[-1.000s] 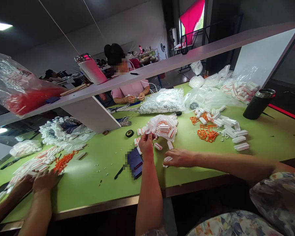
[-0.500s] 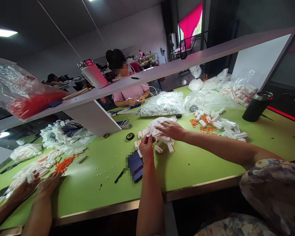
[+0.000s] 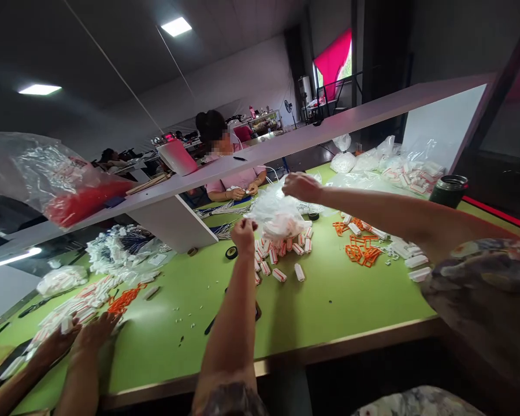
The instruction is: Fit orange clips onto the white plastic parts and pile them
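My left hand (image 3: pixel 244 231) and my right hand (image 3: pixel 300 186) are both closed on a clear plastic bag (image 3: pixel 274 212), held up above the green table (image 3: pixel 329 300). The bag hangs mouth down. White pieces with red marks (image 3: pixel 282 248) lie in a loose pile under it, several more spread toward me. My right hand is higher and farther back than my left.
Orange clips (image 3: pixel 364 252) and white pieces (image 3: pixel 409 254) lie to the right, a dark cup (image 3: pixel 448 190) beyond them. A roll of black tape (image 3: pixel 231 252) is left of the pile. Another person's hands (image 3: pixel 75 341) work at the near left. A person sits across under a white shelf (image 3: pixel 329 124).
Both hands have lifted the bag off the table, the right one rising up and back. More white pieces now lie on the table under it. The view has tilted upward.
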`<state>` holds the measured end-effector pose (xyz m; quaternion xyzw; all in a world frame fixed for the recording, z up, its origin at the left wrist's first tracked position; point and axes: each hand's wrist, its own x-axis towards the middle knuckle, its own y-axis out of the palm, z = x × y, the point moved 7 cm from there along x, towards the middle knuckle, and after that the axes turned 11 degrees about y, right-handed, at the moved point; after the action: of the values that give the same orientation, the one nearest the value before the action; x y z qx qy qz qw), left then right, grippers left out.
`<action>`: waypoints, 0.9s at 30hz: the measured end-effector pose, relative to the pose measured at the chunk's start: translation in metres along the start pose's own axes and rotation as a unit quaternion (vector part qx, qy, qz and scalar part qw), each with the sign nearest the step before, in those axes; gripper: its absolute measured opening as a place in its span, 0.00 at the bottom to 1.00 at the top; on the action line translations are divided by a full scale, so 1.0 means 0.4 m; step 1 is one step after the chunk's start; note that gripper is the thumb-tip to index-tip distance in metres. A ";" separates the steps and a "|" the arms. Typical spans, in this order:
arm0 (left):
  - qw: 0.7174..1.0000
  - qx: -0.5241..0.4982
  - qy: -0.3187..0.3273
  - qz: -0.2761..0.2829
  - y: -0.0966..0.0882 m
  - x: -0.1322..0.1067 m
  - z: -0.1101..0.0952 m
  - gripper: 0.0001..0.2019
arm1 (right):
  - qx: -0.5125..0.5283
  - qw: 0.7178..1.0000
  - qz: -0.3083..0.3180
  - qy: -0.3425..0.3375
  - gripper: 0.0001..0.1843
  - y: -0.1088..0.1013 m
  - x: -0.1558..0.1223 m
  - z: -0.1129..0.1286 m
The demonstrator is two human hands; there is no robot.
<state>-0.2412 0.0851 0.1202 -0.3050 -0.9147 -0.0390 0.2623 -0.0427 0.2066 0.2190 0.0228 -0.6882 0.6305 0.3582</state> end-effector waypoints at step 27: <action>0.987 -0.103 -0.101 -0.067 -0.062 -0.155 0.041 0.17 | 0.061 0.973 0.135 0.178 0.16 0.419 -0.349 0.127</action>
<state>-0.2212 0.0354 0.0770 -0.2709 -0.9459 -0.1196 0.1323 -0.0437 0.1374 0.0060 -0.1607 -0.5703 0.7078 0.3846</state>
